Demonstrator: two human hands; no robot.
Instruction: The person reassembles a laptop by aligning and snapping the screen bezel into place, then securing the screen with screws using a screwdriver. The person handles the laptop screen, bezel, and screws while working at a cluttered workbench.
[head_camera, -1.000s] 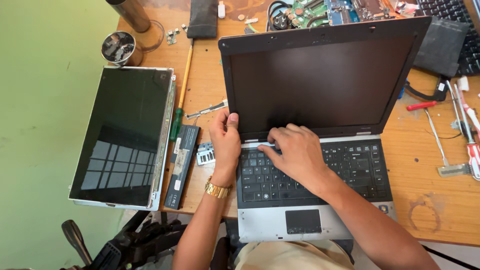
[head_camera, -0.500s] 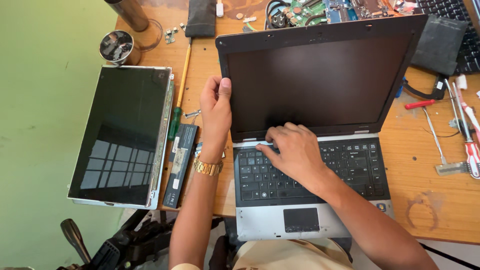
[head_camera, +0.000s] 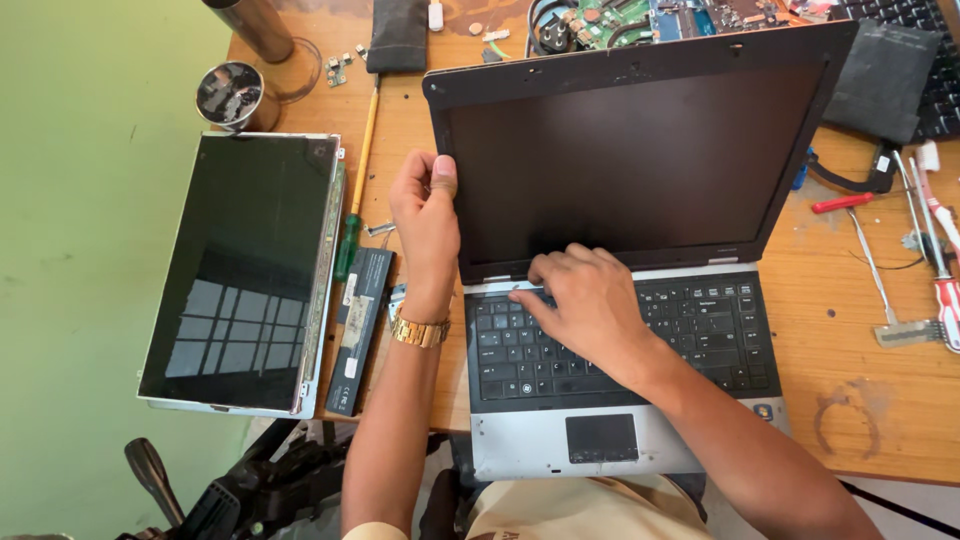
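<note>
The left hand (head_camera: 425, 215) has climbed the laptop screen's (head_camera: 640, 150) left bezel, fingers pinching it; right hand (head_camera: 585, 300), fingers curled, presses the hinge strip (head_camera: 500, 285).

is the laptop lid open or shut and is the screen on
Open: the laptop lid stands raised, keyboard exposed. The screen is dark, so it looks off. The left hand grips the lid's left edge.

— Laptop (head_camera: 620, 300)?
— Matt black plastic bezel, dull dark screen, silver-grey palm rest, scuffed.
— Loose display panel (head_camera: 240, 270)?
— Glossy glass face, bare metal frame.
— Table (head_camera: 860, 350)?
— Worn orange wood, ring-stained.
— Wristwatch (head_camera: 420, 332)?
— Shiny gold-coloured metal.
— Pouch (head_camera: 880, 80)?
— Dark grey cloth, matt.
</note>
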